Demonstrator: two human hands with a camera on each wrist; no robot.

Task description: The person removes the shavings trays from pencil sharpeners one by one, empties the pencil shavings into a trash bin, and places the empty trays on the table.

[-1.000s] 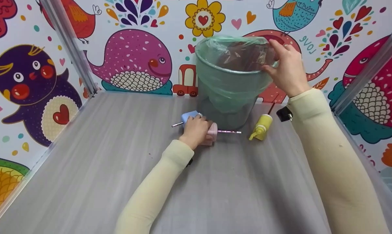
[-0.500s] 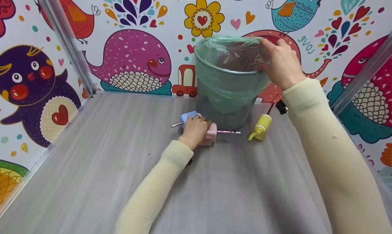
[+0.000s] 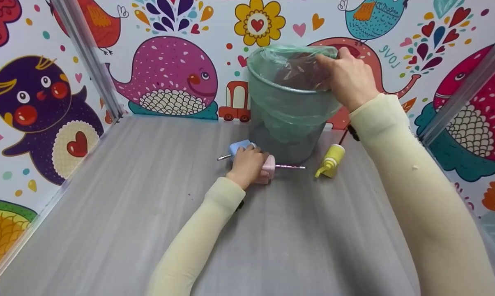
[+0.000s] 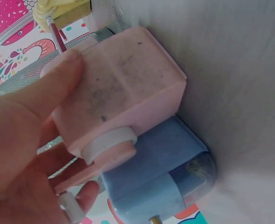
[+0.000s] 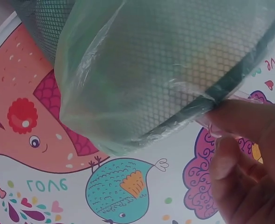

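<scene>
A mesh bin lined with a green translucent bag [image 3: 294, 107] stands by the back wall. At its right rim my right hand [image 3: 352, 80] pinches the bag's edge [image 5: 175, 112]; thumb and fingertip meet there in the right wrist view. My left hand [image 3: 248, 164] grips a pink sharpener-like box [image 4: 123, 79] lying on the table in front of the bin, a patterned pencil [image 3: 290, 167] sticking out beside it. Against the pink box lies a blue one [image 4: 156, 168], with a short pencil [image 3: 224, 157] poking out at its left. My left palm hides part of both boxes.
Right of the bin stands a yellow box-like object [image 3: 331, 160] with a crank and a dark red pencil behind it. Printed walls enclose the grey table [image 3: 148, 197] at the back and sides, with metal posts [image 3: 87, 57] at the corners.
My right hand has moved left and slightly inward along the bin's right rim, shifting the bag's edge. My left hand and the boxes have stayed in place.
</scene>
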